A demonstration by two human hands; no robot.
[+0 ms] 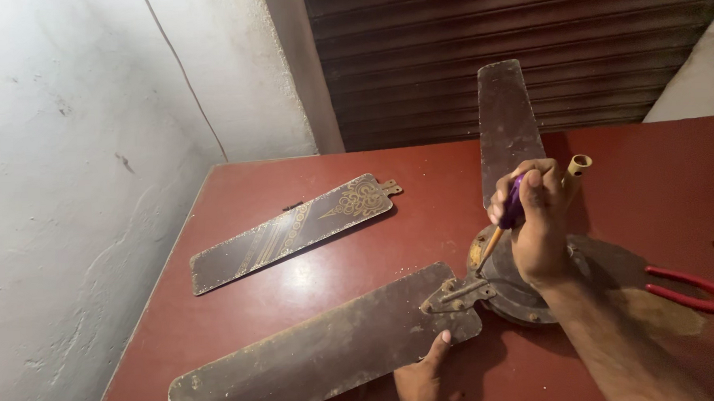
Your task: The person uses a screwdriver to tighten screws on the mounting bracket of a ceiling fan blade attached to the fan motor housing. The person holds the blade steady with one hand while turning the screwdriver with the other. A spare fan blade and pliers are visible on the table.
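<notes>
Gripping purple-handled screwdriver (509,212) over dusty fan (510,286)

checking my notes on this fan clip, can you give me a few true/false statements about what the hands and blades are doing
1. The right hand grips a purple-handled screwdriver with its tip down at the fan motor hub. True.
2. The left hand holds the red-handled pliers. False: the red-handled pliers lie untouched on the red table at the right edge; the left hand rests against the near attached blade.
3. One decorated blade lies detached on the table, apart from the hub. True.
4. All the blades have been taken off the hub. False: the near blade and a far blade appear to be joined to it.
</notes>
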